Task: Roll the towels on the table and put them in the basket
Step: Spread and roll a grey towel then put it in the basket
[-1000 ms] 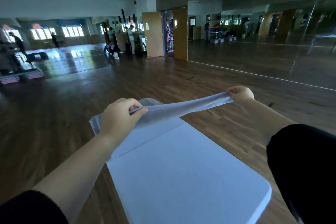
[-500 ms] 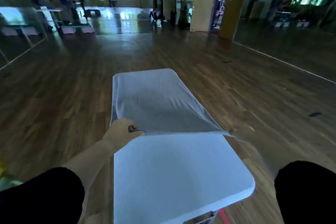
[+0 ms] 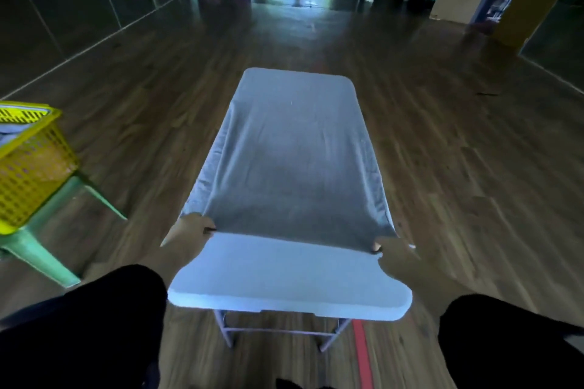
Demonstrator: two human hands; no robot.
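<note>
Towel (image 3: 294, 161) spread flat across far part of surface (image 3: 284, 275), centre frame. Near corners pinched taut, left grip (image 3: 189, 238) at one, right grip (image 3: 393, 251) at other. Yellow basket (image 3: 28, 167) on green stool (image 3: 41, 257), left edge.

The towel (image 3: 294, 161) lies across the far stretch of the surface (image 3: 284, 275), left grip (image 3: 189, 237) at its near-left corner, right grip (image 3: 395, 254) at its near-right; the basket (image 3: 31, 174) sits off left on a stool (image 3: 34, 249).
</note>
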